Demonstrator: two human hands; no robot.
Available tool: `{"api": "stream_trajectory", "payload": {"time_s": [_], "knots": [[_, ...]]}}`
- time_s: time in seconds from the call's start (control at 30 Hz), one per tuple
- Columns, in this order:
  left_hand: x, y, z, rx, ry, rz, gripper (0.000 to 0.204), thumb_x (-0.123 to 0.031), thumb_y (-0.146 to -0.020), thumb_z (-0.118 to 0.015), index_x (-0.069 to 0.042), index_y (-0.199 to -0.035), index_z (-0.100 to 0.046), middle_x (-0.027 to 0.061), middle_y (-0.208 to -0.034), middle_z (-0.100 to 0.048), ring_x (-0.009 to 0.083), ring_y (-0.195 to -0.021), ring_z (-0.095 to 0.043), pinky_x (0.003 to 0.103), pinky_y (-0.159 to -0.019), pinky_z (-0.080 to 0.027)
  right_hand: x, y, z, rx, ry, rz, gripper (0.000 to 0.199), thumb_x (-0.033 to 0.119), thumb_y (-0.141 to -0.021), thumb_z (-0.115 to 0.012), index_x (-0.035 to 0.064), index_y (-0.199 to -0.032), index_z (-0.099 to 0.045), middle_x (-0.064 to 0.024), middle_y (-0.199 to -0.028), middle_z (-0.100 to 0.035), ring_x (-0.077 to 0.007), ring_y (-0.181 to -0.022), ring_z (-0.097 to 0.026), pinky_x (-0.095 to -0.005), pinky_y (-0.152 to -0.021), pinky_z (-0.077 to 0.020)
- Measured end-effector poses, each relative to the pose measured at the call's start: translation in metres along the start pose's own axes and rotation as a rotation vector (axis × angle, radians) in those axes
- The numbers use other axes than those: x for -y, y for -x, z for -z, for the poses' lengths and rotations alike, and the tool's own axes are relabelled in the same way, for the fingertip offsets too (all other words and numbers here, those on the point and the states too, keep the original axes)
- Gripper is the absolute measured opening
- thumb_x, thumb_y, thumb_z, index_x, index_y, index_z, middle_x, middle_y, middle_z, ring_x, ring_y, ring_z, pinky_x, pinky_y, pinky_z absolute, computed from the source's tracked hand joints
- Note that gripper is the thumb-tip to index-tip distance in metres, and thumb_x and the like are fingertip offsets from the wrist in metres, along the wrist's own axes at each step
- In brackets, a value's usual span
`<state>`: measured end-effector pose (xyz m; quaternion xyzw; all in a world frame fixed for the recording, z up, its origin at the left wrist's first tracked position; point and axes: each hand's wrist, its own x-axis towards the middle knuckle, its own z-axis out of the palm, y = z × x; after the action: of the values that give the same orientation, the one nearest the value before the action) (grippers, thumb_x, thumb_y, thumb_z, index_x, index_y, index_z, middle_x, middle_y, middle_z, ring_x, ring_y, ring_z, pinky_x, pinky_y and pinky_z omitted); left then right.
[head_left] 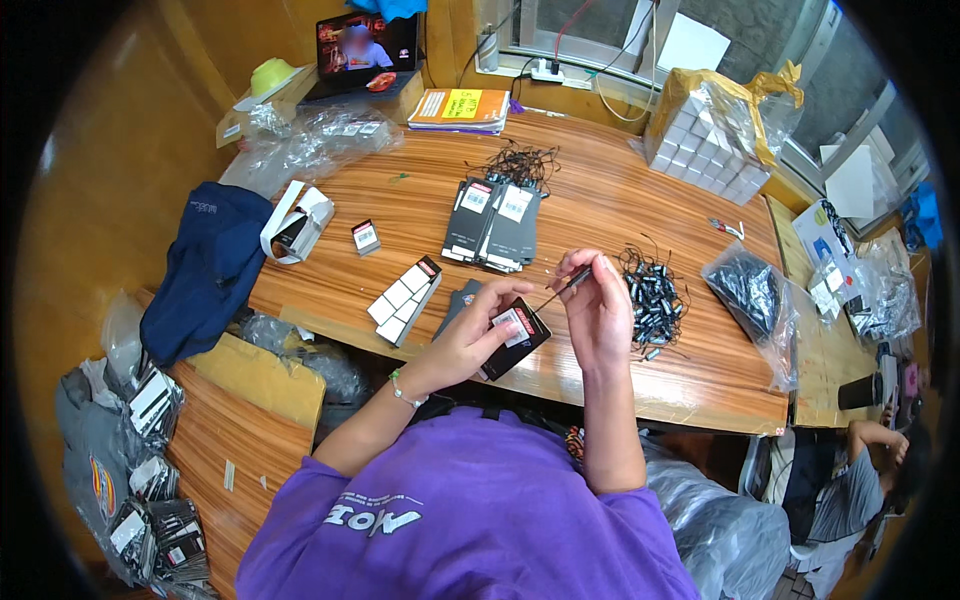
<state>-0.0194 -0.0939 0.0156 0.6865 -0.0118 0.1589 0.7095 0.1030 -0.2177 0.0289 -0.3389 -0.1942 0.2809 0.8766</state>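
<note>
My left hand (462, 338) grips a black hang tag (532, 353) that carries a white barcode sticker, tilted above the table's front edge. A thin black tag string (577, 279) is pinched between the fingertips of my right hand (604, 318); its thin end reaches the tag's upper corner. Whether it passes through a hole there, I cannot tell. To the right of that hand lies a loose pile of black tag strings (652, 308). Just beyond my hands sit stacked grey tags (512, 240) with barcode stickers, and more strings (517, 165) spread out behind them.
Left of my hands lie sticker sheets (400, 305), a small stickered card (366, 238) and a sticker roll (308, 222). A plastic bag of black strings (745, 285) rests at the right. White boxes (710, 150) and a laptop (367, 50) stand at the back. Another person (850, 490) sits far right.
</note>
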Motion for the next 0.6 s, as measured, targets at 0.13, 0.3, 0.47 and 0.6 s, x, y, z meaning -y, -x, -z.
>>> {"api": "stream_trajectory", "payload": {"time_s": [0.13,0.3,0.47,0.6], "knots": [[0.001,-0.014,0.021,0.139,-0.067,0.161,0.030,-0.003,-0.091,-0.051,-0.001,-0.120,-0.046,0.0045,-0.111,-0.050,0.0086,-0.103,-0.051,0.025,-0.089,-0.043,0.021,-0.028,0.002,-0.008,0.067,0.087,0.026,0.021,-0.096,-0.044,0.0002,-0.094,-0.059,-0.0074,-0.090,-0.058,-0.0168,-0.086,-0.054,-0.0311,-0.079,-0.0426],[0.002,-0.056,0.065,0.033,-0.027,0.059,0.027,0.000,-0.088,-0.056,-0.003,-0.113,-0.046,0.0026,-0.099,-0.057,0.0079,-0.094,-0.055,0.023,-0.083,-0.045,0.054,-0.105,-0.001,0.091,0.319,0.111,0.024,0.026,-0.096,-0.045,0.0080,-0.091,-0.060,-0.0005,-0.089,-0.058,-0.0106,-0.086,-0.052,-0.0281,-0.075,-0.0396],[0.005,-0.116,0.124,-0.020,-0.013,0.188,0.030,-0.001,-0.086,-0.059,-0.004,-0.113,-0.047,0.0051,-0.099,-0.063,0.0087,-0.091,-0.059,0.022,-0.081,-0.048,0.050,-0.218,-0.025,0.078,0.580,0.049,0.023,0.026,-0.093,-0.047,0.0108,-0.088,-0.063,0.0033,-0.080,-0.056,-0.0087,-0.077,-0.050,-0.0267,-0.070,-0.0379],[0.031,-0.153,0.155,0.013,-0.163,0.167,0.031,0.006,-0.080,-0.062,-0.001,-0.107,-0.049,0.0057,-0.093,-0.063,0.0092,-0.084,-0.061,0.021,-0.072,-0.050,0.031,-0.292,-0.017,0.089,0.857,-0.175,0.025,0.030,-0.093,-0.047,0.0137,-0.084,-0.063,0.0068,-0.066,-0.043,-0.0069,-0.066,-0.042,-0.0283,-0.068,-0.0359]]}}
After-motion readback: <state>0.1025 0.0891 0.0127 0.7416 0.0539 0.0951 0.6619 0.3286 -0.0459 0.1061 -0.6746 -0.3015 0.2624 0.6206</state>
